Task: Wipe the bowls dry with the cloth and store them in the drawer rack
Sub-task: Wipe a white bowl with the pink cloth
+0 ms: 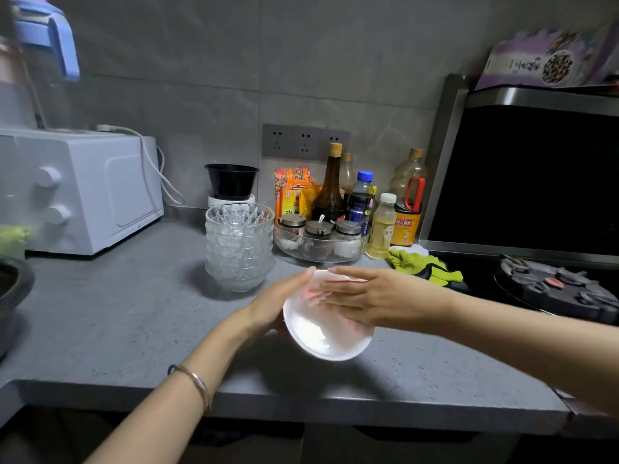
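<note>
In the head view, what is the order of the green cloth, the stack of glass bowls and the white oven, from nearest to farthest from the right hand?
1. Green cloth, just right of the right hand, beside the stove.
2. Stack of glass bowls, to its left, past the white bowl.
3. White oven, far left on the counter.
</note>
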A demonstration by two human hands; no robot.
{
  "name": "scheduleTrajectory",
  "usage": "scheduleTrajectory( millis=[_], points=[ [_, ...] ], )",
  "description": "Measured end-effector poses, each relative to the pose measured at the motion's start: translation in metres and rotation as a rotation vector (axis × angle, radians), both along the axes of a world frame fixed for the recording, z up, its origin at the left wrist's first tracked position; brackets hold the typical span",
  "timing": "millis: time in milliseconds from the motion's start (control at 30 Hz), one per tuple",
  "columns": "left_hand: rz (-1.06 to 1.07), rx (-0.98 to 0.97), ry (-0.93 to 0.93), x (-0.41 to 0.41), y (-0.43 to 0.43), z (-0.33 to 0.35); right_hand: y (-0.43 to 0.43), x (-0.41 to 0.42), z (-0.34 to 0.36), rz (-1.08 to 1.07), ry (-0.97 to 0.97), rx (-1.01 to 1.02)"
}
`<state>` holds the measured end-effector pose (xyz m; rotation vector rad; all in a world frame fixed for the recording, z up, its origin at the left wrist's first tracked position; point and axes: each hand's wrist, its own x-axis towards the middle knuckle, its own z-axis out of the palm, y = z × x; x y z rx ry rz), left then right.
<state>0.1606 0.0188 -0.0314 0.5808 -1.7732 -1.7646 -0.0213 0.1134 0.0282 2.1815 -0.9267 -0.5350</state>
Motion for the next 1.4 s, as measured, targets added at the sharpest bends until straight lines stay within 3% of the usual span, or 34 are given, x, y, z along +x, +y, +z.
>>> scheduleTrajectory(
  millis=[133,400,467,600,700,900,967,1133,1200,1300,1400],
  points=[
    [-0.005,-0.097,-0.147,0.0,-0.003,0.007,-0.001,0.003,0.007,-0.043,0.044,-0.049],
    [0.323,-0.162,0.132,-0.011,0.0,0.001,0.013,0.036,-0.035,-0.351,-0.512,0.069],
    [0.332,-0.143,0.14,-0.01,0.003,0.0,0.016,0.036,-0.032,-0.349,-0.637,0.164],
    [0.34,-0.108,0.146,-0.001,0.002,0.003,0.026,0.031,-0.023,-0.259,-0.742,0.142],
    [0.363,-0.14,0.143,0.0,0.002,0.003,0.034,0.038,-0.022,-0.272,-0.737,0.135],
    [0.331,-0.104,0.148,-0.007,0.01,-0.005,0.026,0.048,-0.026,-0.348,-0.806,0.368],
    [0.293,-0.103,0.122,-0.008,0.01,-0.006,0.019,0.045,-0.03,-0.321,-0.733,0.323],
    [0.352,-0.066,0.185,-0.006,0.007,0.002,0.012,0.04,-0.027,-0.345,-0.486,-0.049],
    [0.396,-0.08,0.196,-0.005,0.007,0.001,0.012,0.045,-0.027,-0.321,-0.498,0.031],
    [0.38,-0.067,0.182,-0.001,0.008,-0.004,0.012,0.047,-0.033,-0.245,-0.686,0.205],
    [0.302,-0.018,0.129,0.006,0.007,-0.004,0.003,0.045,-0.041,-0.191,-0.657,0.139]
  ],
)
